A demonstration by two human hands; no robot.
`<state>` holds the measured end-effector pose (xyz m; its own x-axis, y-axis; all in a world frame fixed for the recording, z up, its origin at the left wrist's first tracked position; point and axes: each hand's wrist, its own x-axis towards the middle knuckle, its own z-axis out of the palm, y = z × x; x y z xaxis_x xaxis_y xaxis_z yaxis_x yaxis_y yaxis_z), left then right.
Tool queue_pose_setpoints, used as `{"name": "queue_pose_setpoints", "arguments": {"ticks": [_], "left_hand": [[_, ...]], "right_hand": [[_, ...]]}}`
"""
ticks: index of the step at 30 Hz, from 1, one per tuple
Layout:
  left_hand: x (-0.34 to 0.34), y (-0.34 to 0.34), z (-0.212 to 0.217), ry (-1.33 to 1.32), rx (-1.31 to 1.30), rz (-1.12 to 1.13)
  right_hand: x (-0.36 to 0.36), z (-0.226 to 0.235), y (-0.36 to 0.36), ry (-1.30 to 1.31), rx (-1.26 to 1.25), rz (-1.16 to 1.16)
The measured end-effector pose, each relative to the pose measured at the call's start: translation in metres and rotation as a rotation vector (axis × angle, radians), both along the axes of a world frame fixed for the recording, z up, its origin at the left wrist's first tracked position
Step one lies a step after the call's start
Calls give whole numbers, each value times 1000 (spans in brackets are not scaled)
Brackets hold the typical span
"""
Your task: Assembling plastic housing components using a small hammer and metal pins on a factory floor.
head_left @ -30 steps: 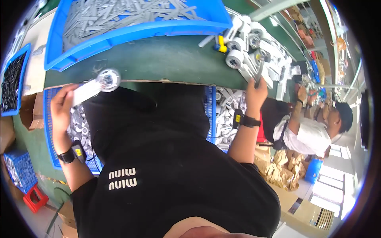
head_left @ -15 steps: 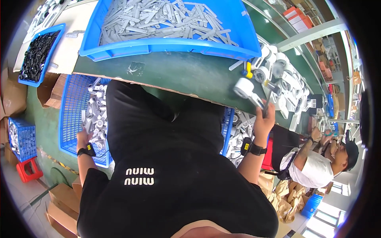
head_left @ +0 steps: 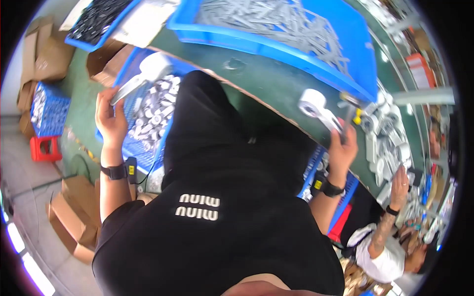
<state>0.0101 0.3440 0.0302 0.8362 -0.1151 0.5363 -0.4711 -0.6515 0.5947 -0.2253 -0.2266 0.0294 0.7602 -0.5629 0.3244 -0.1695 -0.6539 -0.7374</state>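
My left hand (head_left: 112, 121) is closed on the narrow handle of a white round-headed plastic part (head_left: 155, 65), raised over the left blue basket (head_left: 129, 149) of similar parts. On the right, my right hand (head_left: 343, 154) grips the handle of a second white round-headed part (head_left: 312, 102), its ring-shaped head pointing up and left over the green table (head_left: 276, 86). The same hand also holds a thin-shafted tool (head_left: 351, 100) that looks like a small hammer, blurred. My fingers partly hide both handles.
A large blue bin (head_left: 222, 42) of flat grey strips stands on the table. White parts (head_left: 387, 133) are heaped at right, near a co-worker's hand (head_left: 399, 190). A blue tray (head_left: 81, 45) holds black pieces. Cardboard boxes (head_left: 74, 212) and a red stool (head_left: 46, 149) stand at left.
My left hand has risen from the left basket with a white part in it. My right hand still holds its part and tool, shifted slightly right. The whole view has turned.
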Motion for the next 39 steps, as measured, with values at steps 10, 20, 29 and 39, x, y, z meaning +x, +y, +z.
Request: {"name": "queue_pose_setpoints", "arguments": {"ticks": [10,20,29,39], "left_hand": [[-57,-73,119,-837,342,-198],[-37,-108,130,-716,91,-551],[-17,-234,44,-426,-175,-644],[-3,-311,-21,63,-172,-752]], "right_hand": [[8,5,8,18,292,-84],[1,1,8,-21,289,-125],[2,-8,1,-15,309,-166],[-10,49,53,-263,175,-17]]}}
